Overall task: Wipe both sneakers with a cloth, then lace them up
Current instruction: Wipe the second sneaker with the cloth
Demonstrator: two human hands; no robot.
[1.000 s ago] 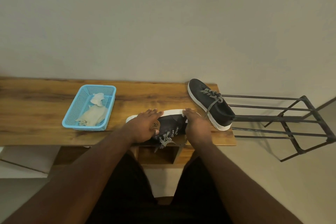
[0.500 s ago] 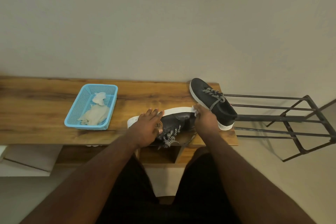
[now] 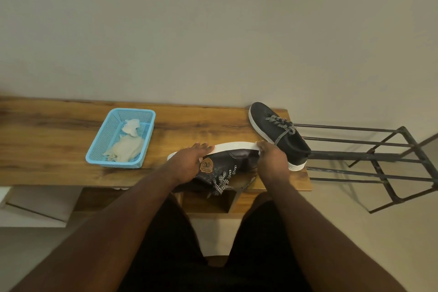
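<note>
black canvas and a white sole mark the near sneaker (image 3: 227, 161), which lies tipped on its side at the front edge of the wooden bench (image 3: 47, 140), just right of the blue basket (image 3: 119, 138). the left hand (image 3: 187, 165) rests on its toe end with fingers spread flat and straight, pressing rather than gripping. the right hand (image 3: 272, 161) curls at the heel end, right of the basket, fingers pinching something pale against the sole; it may be a cloth, though too little shows to be sure. the second sneaker (image 3: 278, 134) stands upright further right of the basket, at the bench's far end beside the metal rack (image 3: 379, 161), its laces already threaded. pale rags (image 3: 125, 147) lie inside the basket.

this looks like the wiping stage for the near sneaker. its loose laces (image 3: 224, 182) dangle over the bench's front edge, so a hard stroke toward the body could slide the shoe off, since only a flat palm steadies it. the right elbow could also nudge the second sneaker, whose heel overhangs the bench end, off toward the rack.
</note>
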